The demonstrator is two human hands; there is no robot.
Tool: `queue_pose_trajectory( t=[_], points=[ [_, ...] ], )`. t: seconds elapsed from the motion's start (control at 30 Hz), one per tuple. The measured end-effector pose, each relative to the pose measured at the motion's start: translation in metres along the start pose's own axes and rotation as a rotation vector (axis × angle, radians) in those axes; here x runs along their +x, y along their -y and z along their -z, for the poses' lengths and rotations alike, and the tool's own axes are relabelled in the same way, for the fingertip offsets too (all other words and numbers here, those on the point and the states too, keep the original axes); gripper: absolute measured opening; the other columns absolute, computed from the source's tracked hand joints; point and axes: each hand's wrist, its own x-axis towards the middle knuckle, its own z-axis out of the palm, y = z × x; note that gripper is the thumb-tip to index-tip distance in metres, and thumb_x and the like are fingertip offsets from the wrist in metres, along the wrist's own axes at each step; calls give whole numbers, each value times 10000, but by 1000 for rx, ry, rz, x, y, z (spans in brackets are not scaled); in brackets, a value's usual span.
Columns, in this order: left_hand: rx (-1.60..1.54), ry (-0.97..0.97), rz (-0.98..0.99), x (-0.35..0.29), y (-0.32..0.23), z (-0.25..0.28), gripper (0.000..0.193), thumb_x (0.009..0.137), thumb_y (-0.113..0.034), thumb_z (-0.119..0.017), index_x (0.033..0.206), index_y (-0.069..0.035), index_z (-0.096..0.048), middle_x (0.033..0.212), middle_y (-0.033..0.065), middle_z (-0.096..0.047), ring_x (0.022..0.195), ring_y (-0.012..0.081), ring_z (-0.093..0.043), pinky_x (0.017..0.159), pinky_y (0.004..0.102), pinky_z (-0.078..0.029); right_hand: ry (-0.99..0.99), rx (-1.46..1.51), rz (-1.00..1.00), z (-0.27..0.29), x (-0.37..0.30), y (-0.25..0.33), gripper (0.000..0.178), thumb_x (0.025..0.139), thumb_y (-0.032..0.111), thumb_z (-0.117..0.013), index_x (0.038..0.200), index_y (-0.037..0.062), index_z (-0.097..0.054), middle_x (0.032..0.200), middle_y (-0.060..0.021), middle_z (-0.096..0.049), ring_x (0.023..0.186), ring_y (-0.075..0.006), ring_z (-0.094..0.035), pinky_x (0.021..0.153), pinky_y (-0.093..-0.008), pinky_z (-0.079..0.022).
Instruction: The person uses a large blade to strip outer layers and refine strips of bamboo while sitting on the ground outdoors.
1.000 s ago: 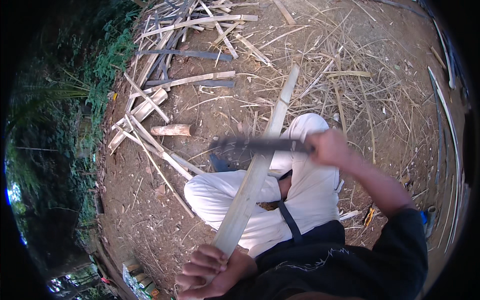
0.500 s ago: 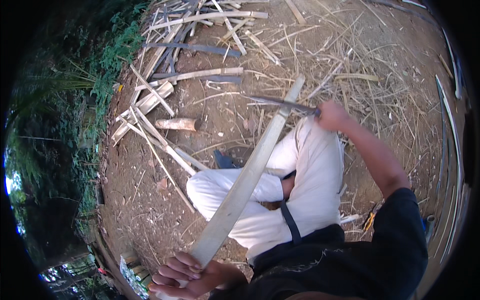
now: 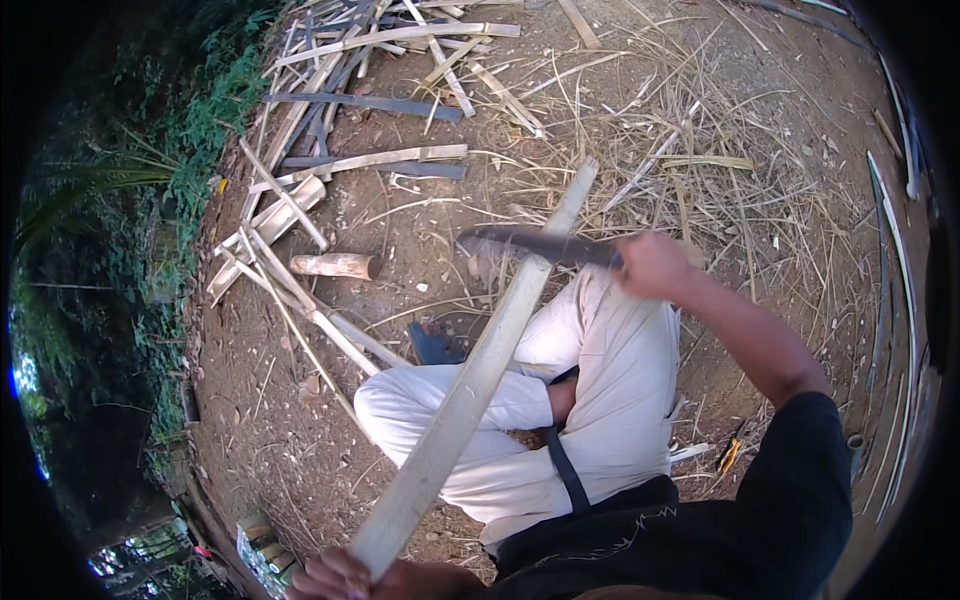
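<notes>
A long, pale bamboo slat (image 3: pixel 455 420) runs slantwise over my crossed legs, from the lower left up toward the strewn ground ahead. My left hand (image 3: pixel 338 578) is closed round its near end, partly cut off by the lower edge of the view. In my right hand (image 3: pixel 655 266) is the handle of a machete (image 3: pixel 520 243). Its dark, broad blade points left and lies across the slat near the far end. At this crossing the blade hides part of the slat; whether its edge bites into the surface I cannot tell.
Split bamboo strips (image 3: pixel 370 50) lie heaped at the far left, with a short wooden log piece (image 3: pixel 332 266) nearer. Thin shavings (image 3: pixel 700 190) cover the ground ahead right. An orange-and-black tool (image 3: pixel 732 455) lies by my right side. Long strips (image 3: pixel 905 270) line the right edge.
The machete has come down along the slat toward me, and its blade now shows its broad side. My left hand and the slat's near end have moved slightly down and left.
</notes>
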Motion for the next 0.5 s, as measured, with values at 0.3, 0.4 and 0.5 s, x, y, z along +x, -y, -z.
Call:
queue_pose_trajectory(
  t=[0.3,0.4,0.5],
  points=[
    [64,11,-41,31,15,-31,461,1075,-326,-348,650,-148,-340,540,-22,-292,441,119,-293,426,258,-326,-98,65,-263,-25,90,-102,204,799,201,-650,910,42,-716,867,-192,-711,853,-348,-707,794,-450,-568],
    [109,46,27,39,2,-26,457,1058,-362,-380,649,-163,-341,539,-15,-320,446,117,-324,443,245,-346,7,59,-178,-2,55,-46,205,791,192,-656,910,36,-715,881,-207,-708,870,-364,-702,805,-466,-563],
    [251,-18,50,36,13,-36,458,1049,-372,-389,638,-179,-326,544,-26,-294,446,110,-291,471,226,-347,-16,-3,-72,-10,66,-61,210,788,204,-659,905,37,-712,867,-201,-706,854,-365,-701,800,-471,-561]
  ],
)
